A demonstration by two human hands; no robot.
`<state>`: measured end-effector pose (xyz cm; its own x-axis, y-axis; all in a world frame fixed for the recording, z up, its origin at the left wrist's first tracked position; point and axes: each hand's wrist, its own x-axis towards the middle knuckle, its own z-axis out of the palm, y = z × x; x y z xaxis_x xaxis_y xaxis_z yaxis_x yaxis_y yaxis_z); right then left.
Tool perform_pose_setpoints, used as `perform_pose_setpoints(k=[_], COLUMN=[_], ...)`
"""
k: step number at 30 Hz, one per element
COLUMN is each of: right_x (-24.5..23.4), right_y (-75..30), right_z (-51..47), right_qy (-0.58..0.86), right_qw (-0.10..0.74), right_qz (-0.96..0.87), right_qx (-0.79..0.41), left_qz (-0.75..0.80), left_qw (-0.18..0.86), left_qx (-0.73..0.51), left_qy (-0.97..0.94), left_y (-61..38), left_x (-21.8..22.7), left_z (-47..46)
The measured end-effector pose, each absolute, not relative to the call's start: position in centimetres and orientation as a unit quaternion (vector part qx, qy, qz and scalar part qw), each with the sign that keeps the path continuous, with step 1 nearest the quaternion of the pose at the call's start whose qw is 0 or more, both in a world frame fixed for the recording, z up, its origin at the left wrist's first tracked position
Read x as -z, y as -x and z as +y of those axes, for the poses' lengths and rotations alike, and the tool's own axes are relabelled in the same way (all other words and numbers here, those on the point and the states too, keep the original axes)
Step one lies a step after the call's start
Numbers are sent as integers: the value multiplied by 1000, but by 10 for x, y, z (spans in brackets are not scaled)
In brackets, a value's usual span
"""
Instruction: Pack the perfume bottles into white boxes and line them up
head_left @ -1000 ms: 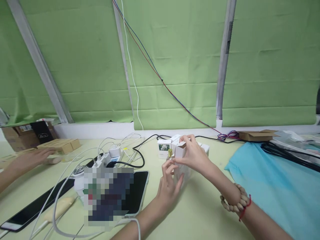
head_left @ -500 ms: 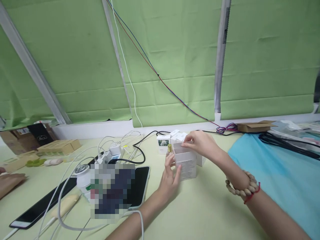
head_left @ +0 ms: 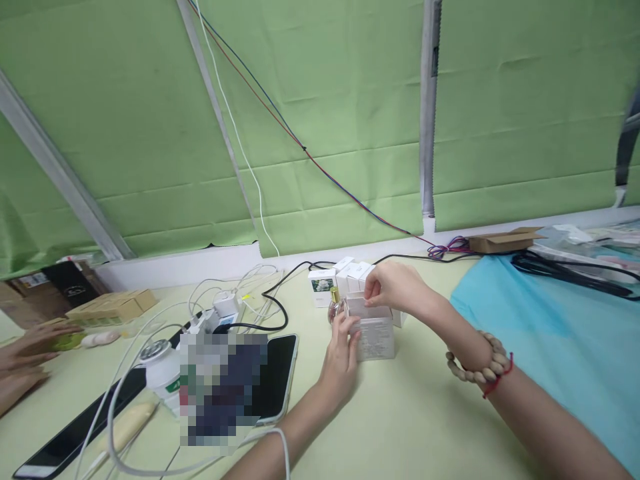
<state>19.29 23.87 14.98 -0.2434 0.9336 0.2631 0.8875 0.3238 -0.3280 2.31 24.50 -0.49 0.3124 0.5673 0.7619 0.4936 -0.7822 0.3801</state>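
A small white box [head_left: 377, 340] with fine print on its front stands on the table before me. My left hand [head_left: 339, 350] is closed around its left side, fingers at the near left edge. At the box's top, my right hand [head_left: 397, 288] pinches a white flap [head_left: 367, 308]; the fingertips are partly turned away. Just left of the box stands a small glass bottle [head_left: 334, 310] with a gold cap, partly behind my left fingers. Behind these are several white boxes, one of them a carton with a flower picture [head_left: 323, 285].
Left of my arm lie a tablet [head_left: 280, 373], a white jar [head_left: 163, 370], a power strip and tangled white cables. Another person's hands [head_left: 30, 353] are at the far left, near brown boxes [head_left: 113, 307]. Blue sheeting [head_left: 540, 347] and a black cable coil [head_left: 570, 270] lie right.
The view has shifted slightly to the right. My right hand keeps its pinch at the box top, where the flap now shows upright. The other person's hands have come further into view.
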Motion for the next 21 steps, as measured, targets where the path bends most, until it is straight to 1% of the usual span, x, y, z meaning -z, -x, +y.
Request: perform_pose_setpoints(k=[5,12,16,18,21], right_x=[-150,-150,-149,-149,-149], right_y=[-191,-193,-196,-198,-202], right_z=[238,240,243,246,253], right_qy=[584,580,573,563,545], right_qw=[193,186,185,200,275], right_qz=[-786,-786,-791,-794,-777], right_qx=[-65,-109,-112,-111,-155], left_qz=[303,344,361,364,350], left_qw=[20,86,88,86,101], left_qx=[-486,-459,-455,-466,-504], left_qy=[-819,-815,-809,-802,-783], left_y=[-24,-24,-24,-23,-21], left_x=[1,-1,1,2,5], left_z=[246,240,240,240,239])
